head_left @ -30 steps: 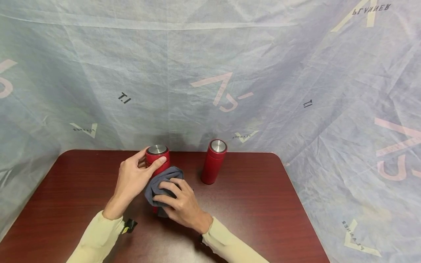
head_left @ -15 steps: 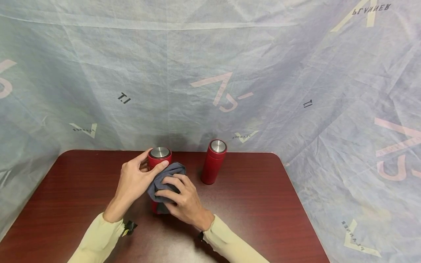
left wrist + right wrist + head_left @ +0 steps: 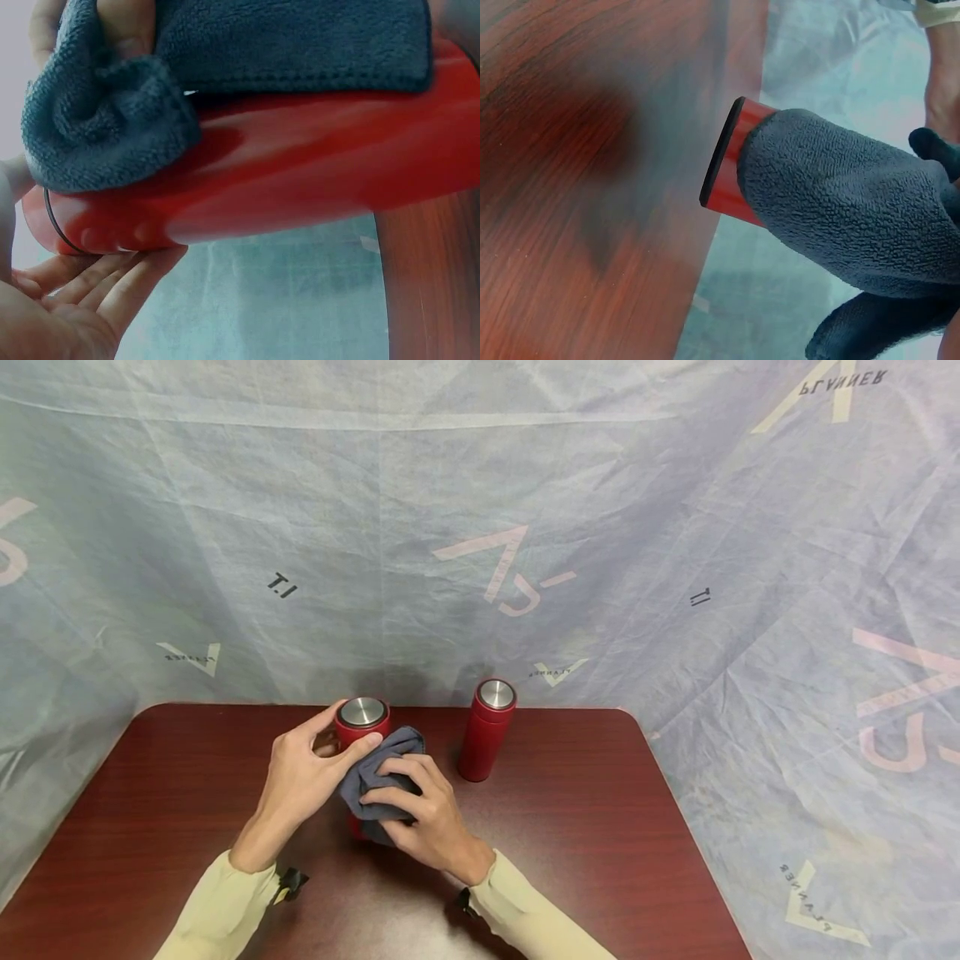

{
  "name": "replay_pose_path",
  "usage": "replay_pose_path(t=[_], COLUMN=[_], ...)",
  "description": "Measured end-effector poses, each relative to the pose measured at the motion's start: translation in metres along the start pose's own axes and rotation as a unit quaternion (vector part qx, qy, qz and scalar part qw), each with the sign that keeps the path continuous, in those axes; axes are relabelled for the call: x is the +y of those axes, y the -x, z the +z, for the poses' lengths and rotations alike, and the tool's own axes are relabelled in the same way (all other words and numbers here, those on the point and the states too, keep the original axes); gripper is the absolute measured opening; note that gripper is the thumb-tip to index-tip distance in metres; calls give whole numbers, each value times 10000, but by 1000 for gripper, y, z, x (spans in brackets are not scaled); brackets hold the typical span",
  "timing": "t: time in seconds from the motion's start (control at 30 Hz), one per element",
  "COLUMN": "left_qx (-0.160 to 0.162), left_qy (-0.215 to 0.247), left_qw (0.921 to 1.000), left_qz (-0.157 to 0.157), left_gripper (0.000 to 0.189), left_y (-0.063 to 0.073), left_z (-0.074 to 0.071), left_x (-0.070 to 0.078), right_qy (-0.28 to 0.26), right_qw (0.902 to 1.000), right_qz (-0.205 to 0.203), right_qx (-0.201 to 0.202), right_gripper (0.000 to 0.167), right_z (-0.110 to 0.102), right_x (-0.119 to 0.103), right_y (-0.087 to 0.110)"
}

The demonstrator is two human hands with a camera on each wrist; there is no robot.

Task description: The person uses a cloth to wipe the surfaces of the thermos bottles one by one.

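Note:
My left hand (image 3: 303, 768) grips a red thermos (image 3: 362, 735) near its silver-topped lid, thumb on the near side and fingers behind. In the left wrist view the thermos (image 3: 285, 165) spans the picture, with fingertips along its lower edge. My right hand (image 3: 427, 814) holds a bunched grey-blue cloth (image 3: 378, 785) with bent fingers, against the thermos's side. The cloth (image 3: 847, 202) hides much of the body in the right wrist view, where the black-rimmed base sticks out over the table. A second red thermos (image 3: 486, 739) stands upright to the right, untouched.
A dark red wood-grain table (image 3: 585, 827) lies under both hands. Behind it and along its sides hangs a pale grey-blue printed sheet (image 3: 375, 543), close to the table's back edge. Dark straps show at both wrists under pale yellow sleeves (image 3: 217, 906).
The held thermos's top has shifted slightly toward me and to the right. My right hand and the cloth have slid a little up its side. The second thermos stays put.

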State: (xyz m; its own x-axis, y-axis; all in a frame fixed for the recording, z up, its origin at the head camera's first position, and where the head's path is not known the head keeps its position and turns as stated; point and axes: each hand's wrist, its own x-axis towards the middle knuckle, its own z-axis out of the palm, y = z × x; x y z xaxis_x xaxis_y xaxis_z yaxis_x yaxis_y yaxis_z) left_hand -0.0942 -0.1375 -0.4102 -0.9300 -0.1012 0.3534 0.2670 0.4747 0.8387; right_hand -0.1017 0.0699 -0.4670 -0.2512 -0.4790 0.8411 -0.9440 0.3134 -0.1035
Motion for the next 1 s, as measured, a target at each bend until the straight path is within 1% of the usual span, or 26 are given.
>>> replay_pose_path(t=[0.13, 0.27, 0.37, 0.47, 0.53, 0.67, 0.73, 0.9, 1.0], left_qx=[53, 59, 28, 25, 30, 20, 26, 93, 139], left_qy=[-104, -93, -27, 56, 123, 245, 296, 387, 469], left_qw=[9997, 9995, 9996, 9994, 9990, 9983, 9980, 9973, 9960], left_qz=[224, 286, 293, 353, 423, 532, 556, 618, 742], left_gripper=[66, 65, 64, 62, 61, 60, 60, 60, 63], left_y=[1, 2, 4, 5, 5, 7, 9, 13, 16], left_z=[0, -1, -2, -3, -3, -5, -6, -7, -7], left_x=[-2, -4, -4, -4, -5, -4, -4, -4, -4], right_qy=[-200, -398, -545, -709, -896, -1324, -1459, -1743, -1948], right_qw=[9997, 9988, 9975, 9950, 9916, 9810, 9764, 9665, 9601], right_qz=[53, 153, 310, 577, 809, 1285, 1456, 1737, 1865], right_qx=[92, 249, 335, 411, 466, 594, 648, 732, 739], right_gripper=[24, 26, 29, 33, 36, 41, 41, 40, 38], right_z=[-1, -3, -4, -5, -5, -5, -7, -20, -29], right_x=[1, 3, 4, 5, 6, 7, 7, -1, -7], right_y=[0, 0, 1, 1, 1, -1, -4, -21, -32])
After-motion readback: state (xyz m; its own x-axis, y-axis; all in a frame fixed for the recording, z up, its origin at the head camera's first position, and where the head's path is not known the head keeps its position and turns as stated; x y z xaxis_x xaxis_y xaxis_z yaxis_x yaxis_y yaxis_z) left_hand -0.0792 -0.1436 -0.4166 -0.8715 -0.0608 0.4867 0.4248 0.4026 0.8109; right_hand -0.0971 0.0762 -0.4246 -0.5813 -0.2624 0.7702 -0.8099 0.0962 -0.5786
